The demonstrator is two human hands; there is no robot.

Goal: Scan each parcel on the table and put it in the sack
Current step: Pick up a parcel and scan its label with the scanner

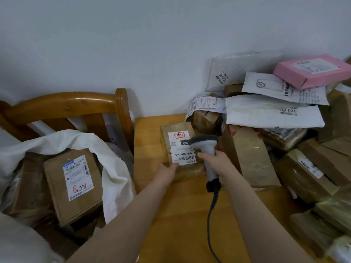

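Note:
A small brown cardboard parcel (177,130) with a white barcode label lies on the wooden table (182,215) in front of me. My left hand (167,170) holds its near left corner. My right hand (215,161) grips the handle of a grey barcode scanner (206,144), whose head is over the parcel's label. The scanner's cable runs down toward me. On the left, a white sack (112,162) stands open on a wooden chair (76,105), with a labelled brown box (76,183) and other parcels inside it.
A tall heap of parcels fills the table's right side: brown boxes (250,154), white mailer bags (273,114) and a pink box (311,70) on top. A pale wall stands behind. A pale cloth (20,242) shows at the bottom left.

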